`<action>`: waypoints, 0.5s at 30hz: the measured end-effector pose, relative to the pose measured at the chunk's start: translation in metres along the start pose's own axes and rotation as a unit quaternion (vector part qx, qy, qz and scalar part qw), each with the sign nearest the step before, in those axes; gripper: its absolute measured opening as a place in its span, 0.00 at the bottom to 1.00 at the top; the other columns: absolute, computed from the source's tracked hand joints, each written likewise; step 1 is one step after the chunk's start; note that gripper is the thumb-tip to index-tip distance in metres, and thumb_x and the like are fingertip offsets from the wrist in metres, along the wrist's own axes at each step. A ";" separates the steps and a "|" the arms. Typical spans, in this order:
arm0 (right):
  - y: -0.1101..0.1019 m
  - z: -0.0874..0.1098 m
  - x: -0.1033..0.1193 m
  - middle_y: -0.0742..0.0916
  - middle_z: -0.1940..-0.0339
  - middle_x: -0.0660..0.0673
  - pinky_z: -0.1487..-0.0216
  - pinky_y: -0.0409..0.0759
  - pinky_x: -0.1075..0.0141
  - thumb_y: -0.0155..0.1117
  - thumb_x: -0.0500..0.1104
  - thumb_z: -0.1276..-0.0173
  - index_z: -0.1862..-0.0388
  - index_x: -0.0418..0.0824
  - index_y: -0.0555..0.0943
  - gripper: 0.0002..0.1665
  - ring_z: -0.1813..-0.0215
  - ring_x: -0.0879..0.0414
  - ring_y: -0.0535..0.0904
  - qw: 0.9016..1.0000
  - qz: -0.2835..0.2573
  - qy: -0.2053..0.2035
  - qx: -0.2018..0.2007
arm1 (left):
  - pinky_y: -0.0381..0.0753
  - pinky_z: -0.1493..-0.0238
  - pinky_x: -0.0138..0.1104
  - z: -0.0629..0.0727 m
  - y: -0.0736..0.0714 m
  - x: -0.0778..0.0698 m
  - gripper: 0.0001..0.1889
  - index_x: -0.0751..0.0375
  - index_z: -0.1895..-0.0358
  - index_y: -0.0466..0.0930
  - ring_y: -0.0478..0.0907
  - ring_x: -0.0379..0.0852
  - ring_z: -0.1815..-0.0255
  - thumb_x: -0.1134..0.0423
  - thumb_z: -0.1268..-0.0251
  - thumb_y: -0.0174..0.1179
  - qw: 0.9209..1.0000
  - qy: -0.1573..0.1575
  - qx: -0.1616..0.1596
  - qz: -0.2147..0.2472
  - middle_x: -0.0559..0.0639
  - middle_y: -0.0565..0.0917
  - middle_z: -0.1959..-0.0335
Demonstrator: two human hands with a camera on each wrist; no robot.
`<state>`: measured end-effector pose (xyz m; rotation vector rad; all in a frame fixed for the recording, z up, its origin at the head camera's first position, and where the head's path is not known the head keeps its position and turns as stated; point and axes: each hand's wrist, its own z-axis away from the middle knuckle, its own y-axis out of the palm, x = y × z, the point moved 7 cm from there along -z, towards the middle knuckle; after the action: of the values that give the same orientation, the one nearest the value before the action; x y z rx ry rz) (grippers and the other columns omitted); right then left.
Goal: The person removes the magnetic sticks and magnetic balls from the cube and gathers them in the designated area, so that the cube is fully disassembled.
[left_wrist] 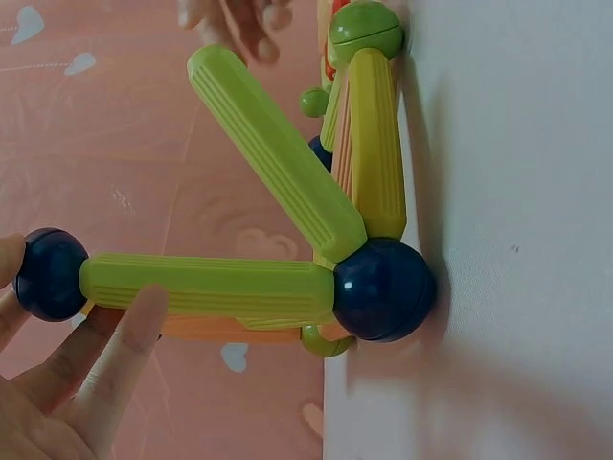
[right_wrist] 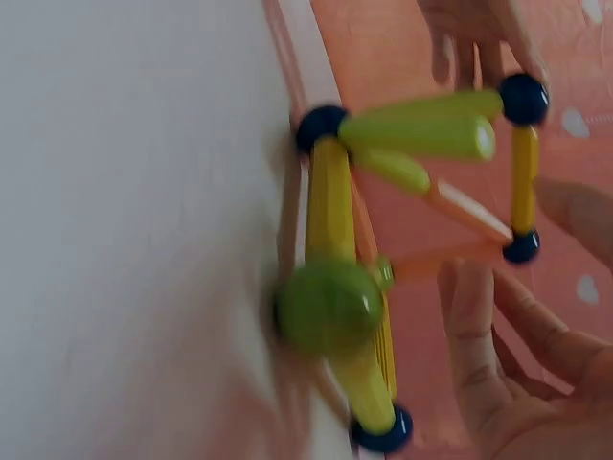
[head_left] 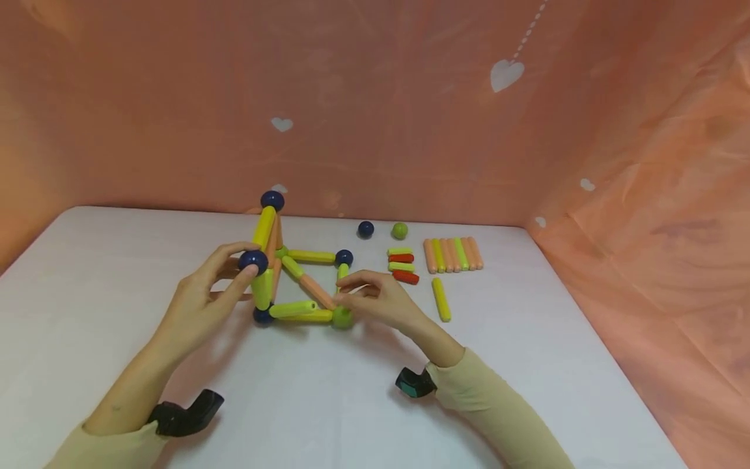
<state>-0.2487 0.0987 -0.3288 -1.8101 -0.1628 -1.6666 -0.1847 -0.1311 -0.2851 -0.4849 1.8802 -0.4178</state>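
Note:
A frame of magnetic rods and balls stands on the table, left of centre. My left hand (head_left: 199, 296) pinches the dark blue ball (head_left: 253, 262) at its upper near corner between thumb and fingers. Below that ball a green upright rod (left_wrist: 211, 287) runs down to another dark blue ball (left_wrist: 385, 289) at the base. From this base ball a loose-ended green rod (left_wrist: 278, 153) slants upward. My right hand (head_left: 381, 299) hovers by the green ball (head_left: 342, 318) at the frame's near right corner, fingers loosely bent with nothing between them.
Behind the frame lie a spare dark blue ball (head_left: 366, 229) and a green ball (head_left: 400, 230). Short green and red rods (head_left: 401, 258) sit to the right, beside a row of longer rods (head_left: 454, 255). One yellow rod (head_left: 441, 299) lies apart. An orange cloth (head_left: 375, 117) hangs behind.

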 end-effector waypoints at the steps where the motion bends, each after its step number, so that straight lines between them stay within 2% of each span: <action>1: 0.006 -0.002 0.003 0.85 0.52 0.40 0.56 0.82 0.66 0.66 0.41 0.35 0.45 0.35 0.79 0.21 0.58 0.52 0.83 1.000 -0.002 -0.010 0.010 | 0.85 0.62 0.40 -0.001 0.000 0.000 0.20 0.55 0.34 0.67 0.79 0.56 0.50 0.58 0.26 0.51 1.000 0.000 0.001 0.002 0.62 0.80 0.49; 7: 0.035 -0.014 0.017 0.85 0.49 0.37 0.54 0.81 0.71 0.67 0.38 0.37 0.44 0.32 0.78 0.23 0.56 0.60 0.83 0.996 0.023 -0.066 0.053 | 0.85 0.61 0.42 -0.002 0.002 0.000 0.20 0.55 0.34 0.66 0.78 0.57 0.49 0.58 0.26 0.50 1.000 0.002 0.006 0.008 0.62 0.79 0.47; 15: 0.054 -0.018 0.024 0.85 0.48 0.38 0.59 0.80 0.73 0.68 0.38 0.37 0.47 0.32 0.80 0.20 0.63 0.66 0.80 0.994 0.031 -0.083 0.059 | 0.85 0.60 0.45 -0.002 0.001 -0.001 0.20 0.54 0.34 0.65 0.79 0.58 0.50 0.57 0.25 0.49 1.000 0.000 0.018 0.005 0.63 0.80 0.49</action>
<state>-0.2321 0.0390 -0.3281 -1.8440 -0.2693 -1.4334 -0.1859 -0.1297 -0.2838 -0.4510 1.8722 -0.4430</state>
